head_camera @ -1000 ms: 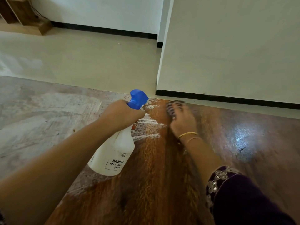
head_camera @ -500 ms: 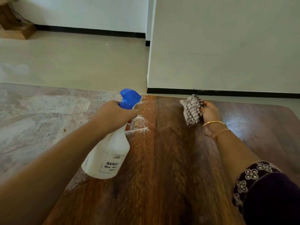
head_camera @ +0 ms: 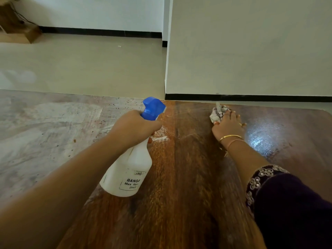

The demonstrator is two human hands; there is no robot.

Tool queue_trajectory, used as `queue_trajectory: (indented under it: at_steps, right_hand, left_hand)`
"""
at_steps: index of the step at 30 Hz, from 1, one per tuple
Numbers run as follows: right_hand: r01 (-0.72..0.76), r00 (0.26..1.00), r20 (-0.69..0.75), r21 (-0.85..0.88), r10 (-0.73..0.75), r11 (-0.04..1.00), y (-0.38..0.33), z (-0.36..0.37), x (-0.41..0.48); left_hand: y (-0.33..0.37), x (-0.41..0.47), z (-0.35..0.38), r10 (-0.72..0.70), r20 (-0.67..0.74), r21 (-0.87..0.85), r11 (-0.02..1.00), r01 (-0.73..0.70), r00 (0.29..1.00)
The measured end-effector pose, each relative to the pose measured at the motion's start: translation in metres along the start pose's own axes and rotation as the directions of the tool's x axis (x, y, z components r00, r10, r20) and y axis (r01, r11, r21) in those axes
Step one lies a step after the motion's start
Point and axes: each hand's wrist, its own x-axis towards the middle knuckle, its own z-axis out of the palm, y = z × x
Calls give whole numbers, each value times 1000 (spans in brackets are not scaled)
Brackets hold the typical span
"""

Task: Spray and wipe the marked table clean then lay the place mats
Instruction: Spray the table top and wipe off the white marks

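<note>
Wiping a wooden table [head_camera: 188, 177], spray bottle [head_camera: 131, 173] held ready.
The tabletop is white-streaked to the left of the bottle grip and glossy to the right of the cloth grip. The left hand [head_camera: 133, 126] clamps the bottle's neck, its white body hanging tilted below. The right hand [head_camera: 227, 127] curls over a bunched cloth [head_camera: 217, 113], pressing it down near the far edge.

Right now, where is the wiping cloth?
Head view: the cloth is bunched in the right hand at the table far edge, right of the spray bottle the left hand holds, just below the wall's black skirting.
</note>
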Motion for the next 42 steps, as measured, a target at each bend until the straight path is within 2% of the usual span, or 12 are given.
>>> queue_trajectory:
  at_steps: [3,6,8,13,17,22,27,32,34,36,38,42]
  right_hand:
    - [189,982,-25,-17,-190,982,-34,5,-24]
    - [558,830,-4,-37,-558,829,-67,23,-75]
    - [618,786,55,-41,-616,785,-68,25,-90]
    - [412,888,162,139,-431,901,-40,-1,-71]
    - [515,835,185,69,-519,854,-23,-7,-70]
    - [606,792,26,86,-610,791,-22,-6,-70]
    - [554,832,-39,54,-553,831,-25,-13,-69]
    - [240,971,-108,484,-215,841,-26,-39,-60]
    - [102,995,-71,667,-74,738,-26,-55,-43]
    - [34,999,-50,834,15,550,-27,-74,-31]
    - [88,992,-123,870,41,485,-25,-86,-23]
    - [345,918,-397,769,-20,539,-20,-104,-43]
  left_hand:
    - [-3,0,-7,-4,-19,-16,1000,4,1000]
    - [-7,-1,-14,-24,-44,-29,999,22,999]
    - [-9,-3,-16,-40,-52,-21,999,39,998]
    - [-13,-4,-15,-69,-57,-18,998,68,996]
    - [-12,-6,-13,-63,-48,-21,998,62,997]
    - [-10,-10,-10,-70,-34,-24,997,69,997]
    - [-10,-14,-12,-78,-36,-47,996,77,996]
    - [-8,-21,-10,-69,-31,-41,997,68,997]
    - [-8,-23,-12,-71,-27,-48,996,69,997]
    - [-6,-25,-14,-75,-31,-51,996,73,997]
    - [-4,-27,-14,-67,-35,-47,997,66,997]
    - [2,-30,-13,-50,-34,-60,997,48,998]
